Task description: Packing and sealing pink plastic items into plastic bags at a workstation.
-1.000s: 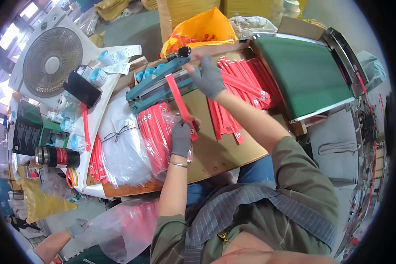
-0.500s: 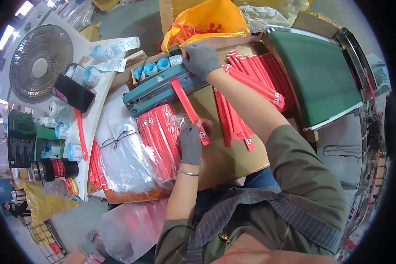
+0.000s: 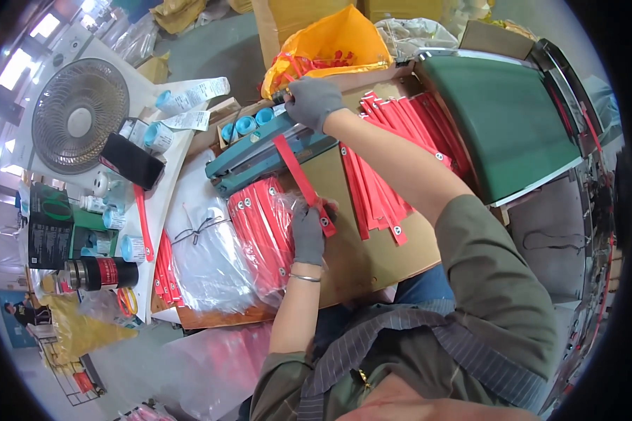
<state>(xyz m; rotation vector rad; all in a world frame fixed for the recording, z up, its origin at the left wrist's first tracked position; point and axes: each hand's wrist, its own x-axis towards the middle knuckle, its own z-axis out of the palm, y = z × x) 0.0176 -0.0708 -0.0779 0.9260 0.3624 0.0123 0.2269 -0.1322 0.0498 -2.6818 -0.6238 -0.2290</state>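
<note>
A blue-green bag sealer with a long hinged arm stands on the brown table. My gloved right hand is closed round the dark handle at the arm's far end. A flat red strip lies across the sealer, its far end over the arm. At the strip's near end, my gloved left hand pinches it near a round black-and-white mark. Right beside that hand, a pile of red strips in clear plastic lies to the left. More red strips lie right of the sealer.
An orange bag with red pieces stands behind the sealer, beside a box of blue rolls. On the left are clear plastic bags, a phone, a fan and a dark flask. A green conveyor belt borders the right.
My right hand has lifted slightly with the handle, and the sealer's arm looks more raised. My left hand still holds the strip in about the same place. The whole view has shifted a little.
</note>
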